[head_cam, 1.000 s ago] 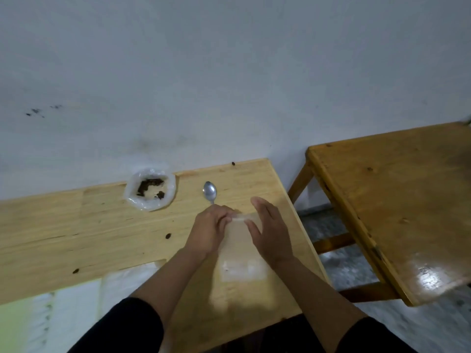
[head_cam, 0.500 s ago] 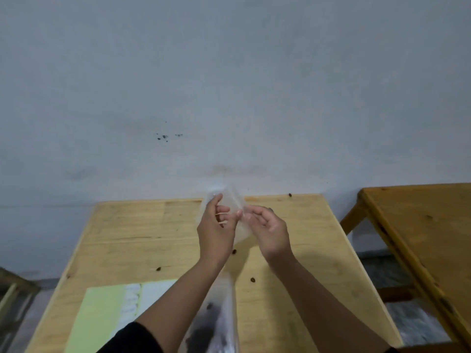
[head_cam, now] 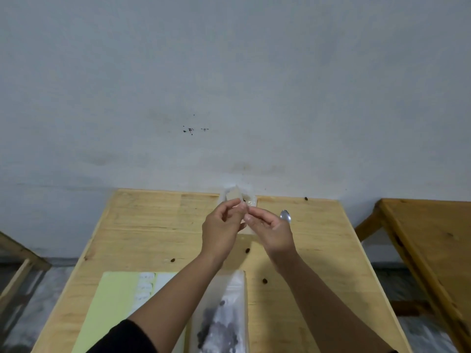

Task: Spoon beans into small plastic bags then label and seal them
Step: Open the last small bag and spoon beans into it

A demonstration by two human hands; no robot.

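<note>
Head view, the only one. My left hand and right hand were raised together over the far half of the wooden table, both pinching the top edge of a small clear plastic bag between thumb and fingertips; its upper corner stood above my fingers, and the rest hung behind them, mostly hidden. I judged this the opening step: working the mouth of an empty bag apart before any beans went in. Whether the mouth had parted yet I could not tell. The next move would call for one hand to keep the mouth held wide while the other freed itself for the spoon, whose bowl showed just beyond my right hand, lying on the table. The bean supply appeared to be the large clear bag of dark beans lying near my edge of the table, between my forearms. Beside it to the left lay a pale green sheet with a strip of white labels, too blurred to read. Several stray beans were scattered on the bare wood, one at the far edge by the wall. The table stood against a plain greyish wall with a few dark specks. A second wooden table stood just to the right, a gap between them; part of a wooden frame showed at far left over a mottled grey floor.
</note>
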